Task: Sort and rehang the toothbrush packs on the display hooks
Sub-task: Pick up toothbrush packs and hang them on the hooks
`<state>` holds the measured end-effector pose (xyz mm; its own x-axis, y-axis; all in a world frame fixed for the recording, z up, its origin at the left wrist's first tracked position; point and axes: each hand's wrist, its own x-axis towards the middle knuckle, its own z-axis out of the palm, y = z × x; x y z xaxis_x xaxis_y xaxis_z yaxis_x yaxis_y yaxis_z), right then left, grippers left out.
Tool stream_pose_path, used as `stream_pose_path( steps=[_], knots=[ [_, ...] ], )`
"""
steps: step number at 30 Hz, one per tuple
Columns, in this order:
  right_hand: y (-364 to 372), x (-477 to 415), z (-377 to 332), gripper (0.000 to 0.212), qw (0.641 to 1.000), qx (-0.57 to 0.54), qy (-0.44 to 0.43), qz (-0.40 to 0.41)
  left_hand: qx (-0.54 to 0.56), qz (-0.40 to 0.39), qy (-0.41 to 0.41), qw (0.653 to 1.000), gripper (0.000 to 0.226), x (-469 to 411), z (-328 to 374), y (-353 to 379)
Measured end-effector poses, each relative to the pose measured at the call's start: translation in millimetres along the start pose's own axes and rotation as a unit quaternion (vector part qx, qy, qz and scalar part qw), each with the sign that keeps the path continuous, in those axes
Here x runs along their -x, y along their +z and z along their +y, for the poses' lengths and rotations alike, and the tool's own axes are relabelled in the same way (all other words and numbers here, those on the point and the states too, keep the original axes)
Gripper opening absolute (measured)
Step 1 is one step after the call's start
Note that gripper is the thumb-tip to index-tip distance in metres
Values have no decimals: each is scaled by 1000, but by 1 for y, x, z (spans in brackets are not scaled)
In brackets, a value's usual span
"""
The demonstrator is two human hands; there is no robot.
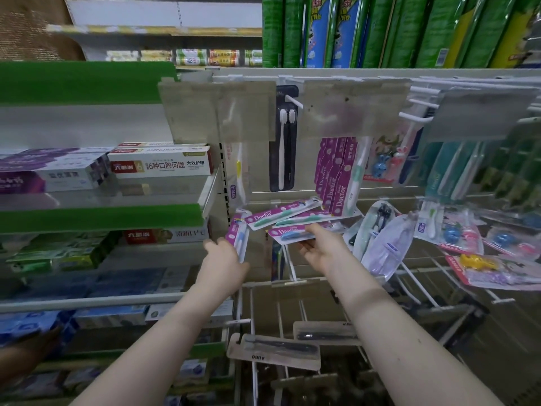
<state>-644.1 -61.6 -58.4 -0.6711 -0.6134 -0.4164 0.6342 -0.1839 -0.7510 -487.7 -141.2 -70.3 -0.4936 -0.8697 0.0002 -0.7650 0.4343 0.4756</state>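
While the left hand (224, 260) holds one pack (239, 238) and the right hand (320, 249) a second pack (292, 234), this looks like sorting; next they need a hook (415, 116).

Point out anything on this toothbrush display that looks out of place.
Purple Doctor packs lie loose and crisscrossed mid-display instead of hanging. Right of them, clear pouches and children's packs sprawl the same way, brands mixed.

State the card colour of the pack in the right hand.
Magenta-purple with white lettering: the pack in the right hand, seen in the head view.
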Motion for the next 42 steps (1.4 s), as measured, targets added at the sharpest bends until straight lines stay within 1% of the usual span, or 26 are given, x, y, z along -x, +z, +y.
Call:
stream_pose_path(
  steps=[3,6,7,11,14,17,19,21,24,26,29,32,34,37,39,42],
  knots=[
    [-1,14,5,27,1000,0,-11,-14,15,11,15,1000,38,14,-4,-1],
    [-2,26,7,11,999,13,-14,-29,38,15,26,999,35,26,-7,-2],
    [-3,29,7,8,999,19,-15,-34,39,13,24,999,35,28,-8,-3],
    [-5,48,10,8,997,45,-25,-48,21,0,7,1000,31,43,-9,-9],
    [-6,61,12,10,996,68,-26,-53,-1,-1,-21,1000,36,53,-6,-14],
    [-9,76,14,5,995,93,-18,-38,12,4,-52,999,42,69,-2,-20],
    [-14,90,14,8,995,98,-4,-34,26,10,-41,999,43,84,-1,-21],
    [-21,105,12,6,995,86,9,-45,32,20,-10,999,38,101,2,-22],
    [-38,126,6,13,995,74,7,-69,38,28,5,999,35,122,14,-19],
    [-54,137,1,12,995,72,-1,-72,43,30,11,999,43,137,28,-16],
    [-78,154,-5,17,994,67,-28,-81,63,32,22,997,50,161,49,-8],
    [-110,173,-16,29,993,69,-43,-87,63,30,19,997,49,193,72,2],
    [-123,182,-18,31,991,95,-42,-81,68,29,9,997,49,202,80,7],
    [-149,198,-24,29,990,111,-50,-75,108,30,-18,994,56,219,93,20],
    [-163,207,-27,30,989,117,-52,-75,163,30,-34,986,60,229,99,31],
    [-176,218,-32,27,984,137,-57,-95,282,33,-59,957,52,238,103,39]
  ],
)
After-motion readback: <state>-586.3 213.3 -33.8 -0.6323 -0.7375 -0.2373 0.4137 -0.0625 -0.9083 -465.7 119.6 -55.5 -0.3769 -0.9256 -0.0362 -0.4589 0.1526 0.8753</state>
